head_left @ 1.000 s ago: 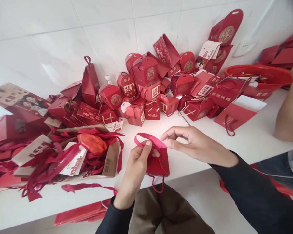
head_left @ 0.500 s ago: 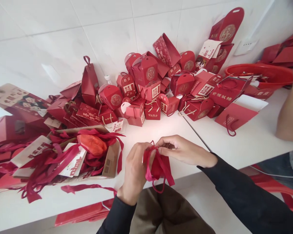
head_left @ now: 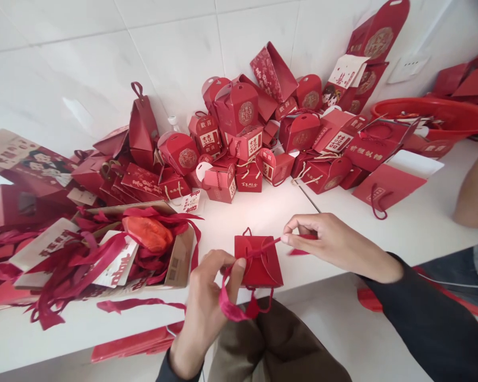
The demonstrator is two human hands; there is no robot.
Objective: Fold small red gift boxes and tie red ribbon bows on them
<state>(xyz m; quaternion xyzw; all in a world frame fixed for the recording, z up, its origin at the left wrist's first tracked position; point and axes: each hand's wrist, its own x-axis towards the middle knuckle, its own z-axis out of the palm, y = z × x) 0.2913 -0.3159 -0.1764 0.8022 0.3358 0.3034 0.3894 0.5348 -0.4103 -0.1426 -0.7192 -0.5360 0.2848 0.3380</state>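
A small red gift box (head_left: 258, 261) with cord handles lies near the front edge of the white counter (head_left: 406, 233). A pink-red ribbon (head_left: 233, 307) runs across its top. My left hand (head_left: 207, 297) pinches one end of the ribbon to the left of the box, with a loop hanging below the fingers. My right hand (head_left: 326, 241) pinches the other end, stretched taut to the right of the box. Both hands wear dark sleeves.
A heap of red gift boxes and bags (head_left: 247, 143) fills the back of the counter against the tiled wall. A cardboard box of red ribbons (head_left: 143, 249) sits left. A red basin (head_left: 434, 119) stands at far right, with another person's arm (head_left: 476, 185) beside it.
My hands were together above the box; now they have drawn apart, pulling the ribbon taut across its top. The box has settled flat onto the counter.
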